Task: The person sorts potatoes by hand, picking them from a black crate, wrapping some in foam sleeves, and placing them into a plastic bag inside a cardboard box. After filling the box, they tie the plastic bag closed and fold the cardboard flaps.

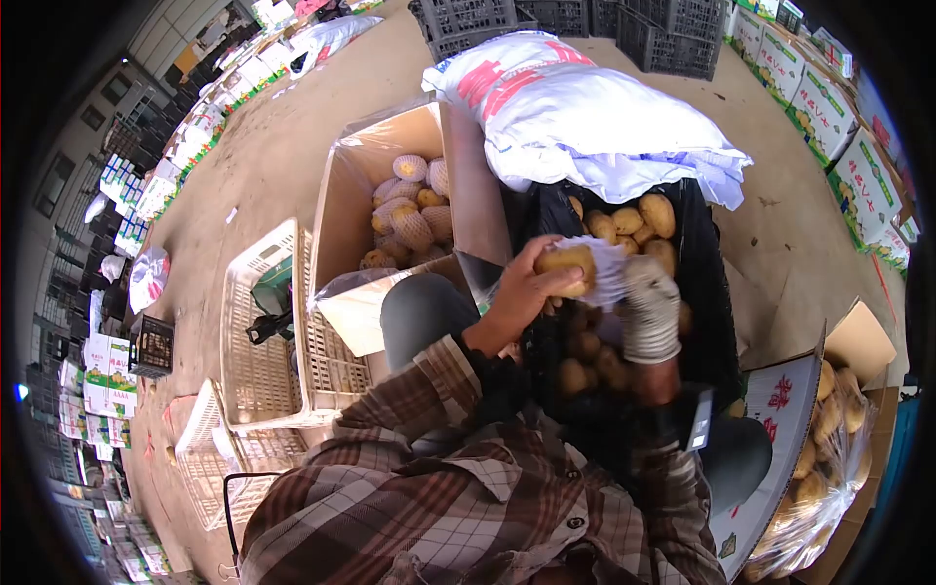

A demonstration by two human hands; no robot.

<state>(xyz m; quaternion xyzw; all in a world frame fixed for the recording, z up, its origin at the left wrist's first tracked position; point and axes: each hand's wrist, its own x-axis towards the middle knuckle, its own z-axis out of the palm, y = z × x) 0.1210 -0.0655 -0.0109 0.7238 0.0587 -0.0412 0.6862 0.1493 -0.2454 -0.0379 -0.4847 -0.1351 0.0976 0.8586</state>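
Observation:
My bare left hand [526,292] is wrapped round a yellow-brown potato [567,265]. White foam netting [606,270] covers the potato's right end. On the other side, my right hand [649,302], in a pale knitted glove, has its fingers closed on that netting. Both hands are above a dark crate [710,283] lined with black plastic, which holds loose potatoes [658,216]. To the left stands an open cardboard box [473,185] with a clear liner, and inside it are several potatoes in foam nets [411,226].
A stuffed white sack [604,117] lies beyond the crate. Beige plastic baskets [258,390] stand at my left. On the right is a carton of potatoes in clear plastic [819,468]. Black crates [673,44] and printed cartons [824,117] stand farther off.

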